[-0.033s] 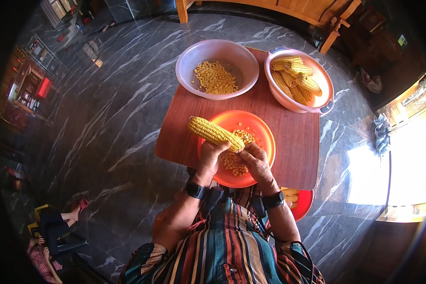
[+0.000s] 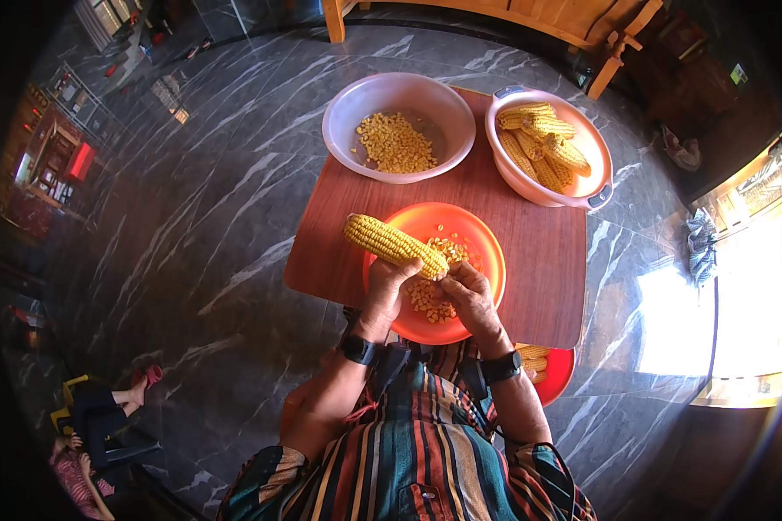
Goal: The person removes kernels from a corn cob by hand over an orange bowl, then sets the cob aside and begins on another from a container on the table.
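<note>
My left hand (image 2: 388,284) is wrapped round the lower part of an ear of corn (image 2: 382,240), which tilts up to the left. The fingers of my right hand (image 2: 467,289) are closed in a pinch at its near right end; their tips are partly hidden. Rows of yellow kernels cover most of the ear that shows. Both hands are over an orange-red bowl (image 2: 493,252) on the table. Loose corn kernels (image 2: 427,300) lie in that bowl, below and beyond my hands.
The brown table (image 2: 539,269) also bears a whitish basin (image 2: 339,130) of kernels and a pink basin (image 2: 601,156) piled with cobs. A red container (image 2: 565,375) with more corn shows under the right edge. A person (image 2: 104,425) sits at lower left; a wooden bench (image 2: 495,19) stands beyond.
</note>
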Available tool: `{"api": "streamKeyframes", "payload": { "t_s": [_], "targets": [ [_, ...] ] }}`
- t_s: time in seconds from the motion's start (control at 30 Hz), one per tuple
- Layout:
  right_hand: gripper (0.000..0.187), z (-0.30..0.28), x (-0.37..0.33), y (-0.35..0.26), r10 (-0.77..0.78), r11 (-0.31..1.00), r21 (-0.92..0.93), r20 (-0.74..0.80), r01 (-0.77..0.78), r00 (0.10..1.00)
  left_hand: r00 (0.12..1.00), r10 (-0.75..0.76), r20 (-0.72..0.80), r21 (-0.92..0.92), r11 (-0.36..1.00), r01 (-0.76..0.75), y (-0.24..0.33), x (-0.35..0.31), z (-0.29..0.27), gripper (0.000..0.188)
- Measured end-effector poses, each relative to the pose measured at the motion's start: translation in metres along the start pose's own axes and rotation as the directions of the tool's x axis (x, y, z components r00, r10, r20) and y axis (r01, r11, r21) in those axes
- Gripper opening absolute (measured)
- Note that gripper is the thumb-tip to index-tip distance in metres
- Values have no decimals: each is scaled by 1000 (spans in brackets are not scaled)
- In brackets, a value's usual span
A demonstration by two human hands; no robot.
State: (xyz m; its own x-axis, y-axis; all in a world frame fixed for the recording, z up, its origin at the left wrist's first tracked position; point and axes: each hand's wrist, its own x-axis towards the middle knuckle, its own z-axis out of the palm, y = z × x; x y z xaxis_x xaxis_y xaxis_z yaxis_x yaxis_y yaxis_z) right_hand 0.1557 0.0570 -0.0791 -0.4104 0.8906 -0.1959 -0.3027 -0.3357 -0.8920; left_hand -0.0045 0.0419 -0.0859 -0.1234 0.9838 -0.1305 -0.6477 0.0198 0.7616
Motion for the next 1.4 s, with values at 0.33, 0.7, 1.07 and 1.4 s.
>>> {"api": "streamKeyframes", "payload": {
  "t_s": [0.33,0.7,1.07,1.4],
  "targets": [
    [19,3,-1,-3,-3,989,146,-28,7,1000,998,-38,54,-61,997,41,4,-2,1,37],
    [23,2,1,-1,-39,999,17,-37,40,999,997,6,71,84,996,-12,4,-4,2,39],
    [18,0,2,1,-34,999,-21,-20,33,999,998,-1,64,-6,1000,2,0,1,-1,39],
    [15,0,1,-1,-35,984,173,-7,36,999,991,-13,137,-126,992,30,5,-1,-2,43]
  ]
}}
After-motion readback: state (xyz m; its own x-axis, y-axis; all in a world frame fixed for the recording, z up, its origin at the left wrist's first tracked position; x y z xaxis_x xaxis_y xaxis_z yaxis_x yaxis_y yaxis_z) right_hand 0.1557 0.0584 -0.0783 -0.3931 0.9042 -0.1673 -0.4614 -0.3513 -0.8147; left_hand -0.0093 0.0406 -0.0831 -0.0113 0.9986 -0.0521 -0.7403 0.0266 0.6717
